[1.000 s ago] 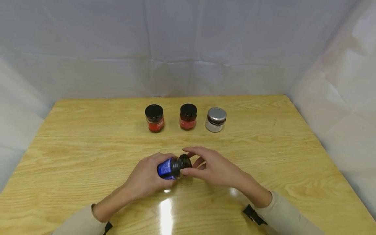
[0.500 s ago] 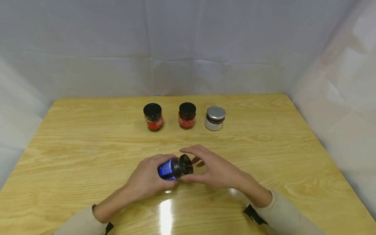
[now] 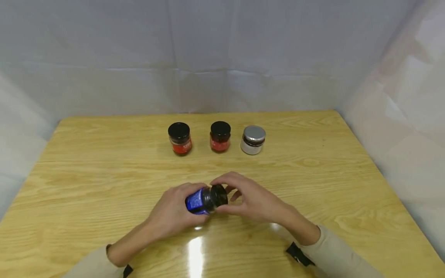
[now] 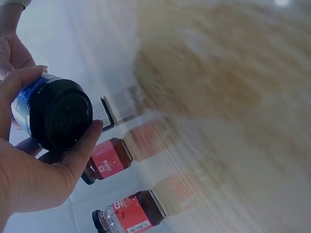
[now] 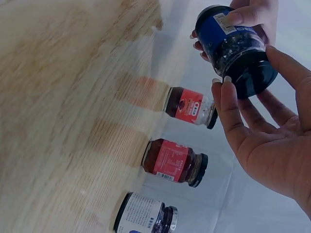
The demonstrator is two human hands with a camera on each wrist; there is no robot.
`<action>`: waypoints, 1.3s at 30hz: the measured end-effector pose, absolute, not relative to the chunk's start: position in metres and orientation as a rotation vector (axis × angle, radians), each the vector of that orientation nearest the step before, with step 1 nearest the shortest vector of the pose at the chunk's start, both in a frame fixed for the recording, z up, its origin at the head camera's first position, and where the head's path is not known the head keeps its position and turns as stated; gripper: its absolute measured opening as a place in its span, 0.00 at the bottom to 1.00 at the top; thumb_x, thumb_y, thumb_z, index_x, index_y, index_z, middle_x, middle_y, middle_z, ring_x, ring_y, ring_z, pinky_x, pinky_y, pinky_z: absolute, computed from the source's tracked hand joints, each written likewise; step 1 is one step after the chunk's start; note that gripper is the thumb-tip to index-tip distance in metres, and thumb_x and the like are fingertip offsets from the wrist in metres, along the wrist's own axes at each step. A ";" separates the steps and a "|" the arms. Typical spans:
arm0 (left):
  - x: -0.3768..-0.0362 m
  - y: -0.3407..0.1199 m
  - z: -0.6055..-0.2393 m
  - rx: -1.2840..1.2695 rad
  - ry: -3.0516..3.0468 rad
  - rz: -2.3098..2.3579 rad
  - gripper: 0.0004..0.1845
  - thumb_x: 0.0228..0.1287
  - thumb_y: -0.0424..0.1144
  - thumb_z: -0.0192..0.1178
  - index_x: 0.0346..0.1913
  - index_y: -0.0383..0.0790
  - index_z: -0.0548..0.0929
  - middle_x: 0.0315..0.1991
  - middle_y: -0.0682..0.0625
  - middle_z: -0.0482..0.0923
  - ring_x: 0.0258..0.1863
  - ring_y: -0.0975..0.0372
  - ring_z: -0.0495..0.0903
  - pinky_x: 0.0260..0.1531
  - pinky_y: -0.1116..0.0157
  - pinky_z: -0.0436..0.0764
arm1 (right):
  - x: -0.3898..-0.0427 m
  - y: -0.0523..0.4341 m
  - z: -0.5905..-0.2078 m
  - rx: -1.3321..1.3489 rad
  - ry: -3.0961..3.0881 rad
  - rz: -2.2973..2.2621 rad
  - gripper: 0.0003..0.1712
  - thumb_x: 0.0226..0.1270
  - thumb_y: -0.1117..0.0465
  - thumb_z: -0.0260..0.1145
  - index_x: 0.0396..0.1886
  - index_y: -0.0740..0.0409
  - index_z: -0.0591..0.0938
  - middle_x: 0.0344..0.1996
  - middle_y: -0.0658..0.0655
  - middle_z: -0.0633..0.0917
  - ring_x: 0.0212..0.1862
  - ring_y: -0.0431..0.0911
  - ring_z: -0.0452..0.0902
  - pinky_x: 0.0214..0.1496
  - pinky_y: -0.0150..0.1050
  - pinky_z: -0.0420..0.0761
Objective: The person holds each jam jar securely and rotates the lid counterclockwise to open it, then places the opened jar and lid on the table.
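My left hand (image 3: pixel 174 208) grips a dark glass jar with a blue label (image 3: pixel 194 201), tilted on its side above the table with its black lid (image 3: pixel 219 195) toward the right. The round base of the jar (image 4: pixel 65 119) faces the left wrist camera. At the lid, my right hand (image 3: pixel 253 199) has its thumb below and its index finger above, the tips pinching the rim. The right wrist view shows the black lid (image 5: pixel 252 75) between the thumb and fingertips, the palm standing off from its top.
Behind the hands, three upright jars stand in a row on the wooden table (image 3: pixel 104 166): a black-lidded jar with a red label (image 3: pixel 181 147), another with a pinkish-red label (image 3: pixel 220 144), and a silver-lidded jar with a white label (image 3: pixel 252 146). A pale sheet (image 3: pixel 208 46) hangs behind.
The right fingers opened a little off the lid half a second ago and now meet its rim again. The left hand holds the jar in nearly the same place.
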State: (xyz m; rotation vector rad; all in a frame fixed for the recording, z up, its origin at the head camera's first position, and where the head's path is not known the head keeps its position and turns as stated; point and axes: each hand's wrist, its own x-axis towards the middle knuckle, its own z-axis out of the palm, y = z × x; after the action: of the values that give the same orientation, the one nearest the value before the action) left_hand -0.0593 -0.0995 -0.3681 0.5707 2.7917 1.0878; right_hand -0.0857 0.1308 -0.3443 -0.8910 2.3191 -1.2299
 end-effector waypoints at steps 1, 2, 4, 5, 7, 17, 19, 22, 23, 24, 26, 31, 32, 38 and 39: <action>-0.059 -0.100 -0.368 0.566 2.792 1.084 0.35 0.39 0.48 0.76 0.56 0.46 0.80 0.48 0.52 0.80 0.41 0.61 0.78 0.41 0.61 0.78 | -0.086 0.131 -0.344 -0.894 2.317 -1.231 0.30 0.59 0.54 0.72 0.61 0.51 0.74 0.55 0.46 0.74 0.48 0.42 0.76 0.46 0.37 0.80; -0.059 -0.100 -0.367 0.560 2.791 1.083 0.35 0.39 0.48 0.76 0.56 0.46 0.80 0.48 0.52 0.80 0.41 0.61 0.78 0.41 0.61 0.78 | -0.085 0.131 -0.343 -0.887 2.316 -1.231 0.31 0.58 0.53 0.72 0.62 0.50 0.74 0.56 0.46 0.74 0.49 0.41 0.76 0.47 0.37 0.80; -0.059 -0.100 -0.366 0.545 2.792 1.073 0.35 0.38 0.48 0.76 0.56 0.47 0.80 0.46 0.53 0.81 0.39 0.62 0.78 0.40 0.62 0.78 | -0.084 0.130 -0.342 -0.840 2.323 -1.226 0.35 0.58 0.50 0.72 0.64 0.50 0.72 0.58 0.47 0.73 0.49 0.41 0.76 0.47 0.38 0.80; -0.059 -0.100 -0.366 0.541 2.791 1.073 0.35 0.39 0.48 0.76 0.56 0.47 0.80 0.46 0.53 0.81 0.39 0.63 0.78 0.39 0.62 0.78 | -0.084 0.130 -0.341 -0.802 2.332 -1.222 0.36 0.59 0.47 0.71 0.65 0.49 0.71 0.58 0.47 0.73 0.48 0.41 0.76 0.47 0.37 0.80; -0.060 -0.100 -0.365 0.533 2.793 1.071 0.35 0.39 0.48 0.76 0.56 0.47 0.80 0.45 0.53 0.80 0.38 0.63 0.77 0.38 0.62 0.78 | -0.083 0.129 -0.340 -0.723 2.356 -1.202 0.38 0.60 0.43 0.68 0.67 0.49 0.69 0.57 0.47 0.74 0.46 0.39 0.77 0.45 0.36 0.80; -0.060 -0.100 -0.365 0.556 2.795 1.070 0.34 0.39 0.48 0.76 0.55 0.47 0.80 0.45 0.53 0.81 0.38 0.63 0.78 0.38 0.62 0.78 | -0.085 0.128 -0.341 -0.797 2.346 -1.197 0.32 0.62 0.48 0.69 0.64 0.51 0.73 0.51 0.48 0.77 0.42 0.39 0.77 0.43 0.34 0.80; -0.059 -0.101 -0.365 0.550 2.781 1.077 0.34 0.39 0.48 0.76 0.55 0.47 0.80 0.46 0.53 0.81 0.39 0.63 0.78 0.39 0.62 0.78 | -0.086 0.130 -0.342 -0.870 2.323 -1.205 0.30 0.61 0.51 0.69 0.63 0.49 0.74 0.53 0.47 0.76 0.45 0.40 0.76 0.45 0.36 0.80; -0.059 -0.101 -0.365 0.542 2.764 1.084 0.33 0.39 0.48 0.76 0.55 0.48 0.81 0.45 0.54 0.80 0.38 0.64 0.78 0.39 0.62 0.78 | -0.087 0.131 -0.343 -0.927 2.298 -1.198 0.30 0.61 0.51 0.70 0.63 0.47 0.73 0.56 0.45 0.74 0.49 0.40 0.74 0.48 0.39 0.80; -0.059 -0.101 -0.365 0.544 2.762 1.085 0.33 0.38 0.48 0.76 0.54 0.49 0.81 0.44 0.54 0.81 0.38 0.64 0.78 0.38 0.63 0.78 | -0.087 0.132 -0.343 -0.928 2.291 -1.193 0.30 0.61 0.51 0.70 0.63 0.46 0.73 0.57 0.45 0.73 0.50 0.40 0.74 0.48 0.40 0.80; -0.058 -0.100 -0.365 0.545 2.761 1.082 0.33 0.39 0.48 0.76 0.55 0.49 0.81 0.44 0.54 0.81 0.37 0.64 0.78 0.38 0.63 0.78 | -0.087 0.132 -0.343 -0.919 2.293 -1.186 0.32 0.61 0.49 0.70 0.65 0.46 0.72 0.59 0.46 0.73 0.51 0.40 0.74 0.48 0.40 0.80; -0.058 -0.100 -0.365 0.543 2.766 1.076 0.33 0.39 0.48 0.76 0.55 0.49 0.81 0.45 0.54 0.81 0.38 0.64 0.78 0.38 0.63 0.78 | -0.086 0.132 -0.343 -0.864 2.305 -1.178 0.36 0.60 0.46 0.69 0.67 0.45 0.69 0.60 0.48 0.72 0.49 0.40 0.75 0.48 0.38 0.80; -0.057 -0.100 -0.366 0.555 2.779 1.079 0.33 0.39 0.48 0.76 0.55 0.48 0.81 0.47 0.53 0.80 0.39 0.63 0.78 0.37 0.63 0.78 | -0.083 0.129 -0.343 -0.722 2.358 -1.165 0.39 0.61 0.41 0.66 0.69 0.51 0.68 0.55 0.49 0.75 0.41 0.38 0.78 0.42 0.33 0.80; -0.057 -0.100 -0.366 0.558 2.781 1.080 0.33 0.39 0.48 0.76 0.55 0.48 0.81 0.46 0.53 0.80 0.38 0.63 0.78 0.37 0.63 0.78 | -0.083 0.128 -0.343 -0.716 2.359 -1.173 0.38 0.62 0.42 0.66 0.67 0.53 0.69 0.54 0.49 0.76 0.39 0.38 0.78 0.41 0.33 0.80; -0.057 -0.101 -0.366 0.532 2.786 1.072 0.36 0.38 0.48 0.76 0.56 0.46 0.80 0.47 0.52 0.81 0.38 0.63 0.78 0.37 0.64 0.78 | -0.084 0.128 -0.343 -0.817 2.327 -1.214 0.32 0.60 0.51 0.70 0.63 0.53 0.73 0.52 0.49 0.76 0.42 0.41 0.77 0.44 0.34 0.80; -0.057 -0.101 -0.366 0.526 2.785 1.072 0.36 0.38 0.48 0.76 0.56 0.46 0.80 0.46 0.52 0.81 0.38 0.63 0.78 0.37 0.63 0.78 | -0.084 0.128 -0.343 -0.834 2.317 -1.217 0.32 0.60 0.52 0.70 0.63 0.52 0.73 0.53 0.48 0.76 0.44 0.41 0.77 0.45 0.35 0.80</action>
State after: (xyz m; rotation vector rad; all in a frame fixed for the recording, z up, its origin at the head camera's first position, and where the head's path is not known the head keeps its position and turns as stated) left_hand -0.0568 -0.1008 -0.3660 0.5257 2.7846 1.0717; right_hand -0.0844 0.1280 -0.3433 -0.8342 2.3172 -1.2168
